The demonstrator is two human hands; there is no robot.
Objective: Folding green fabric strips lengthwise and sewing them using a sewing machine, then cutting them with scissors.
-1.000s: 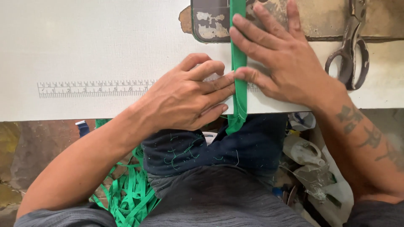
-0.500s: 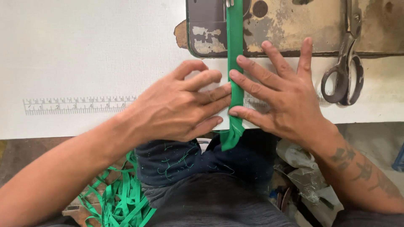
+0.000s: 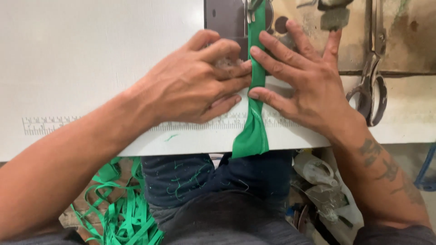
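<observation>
Nearest to us, below the table edge, we see dark trousers (image 3: 218, 181) with green threads on them and a heap of green strips (image 3: 122, 213) on the floor at the left. On the white table (image 3: 91, 54), our left hand (image 3: 190, 84) and right hand (image 3: 304, 86) lie flat with fingers spread, pressing the green fabric strip (image 3: 255, 100) from both sides, and its loose end hangs over the table edge. Farther away the strip runs under the sewing machine foot (image 3: 252, 9), and scissors (image 3: 374, 68) lie at the right of our right hand.
</observation>
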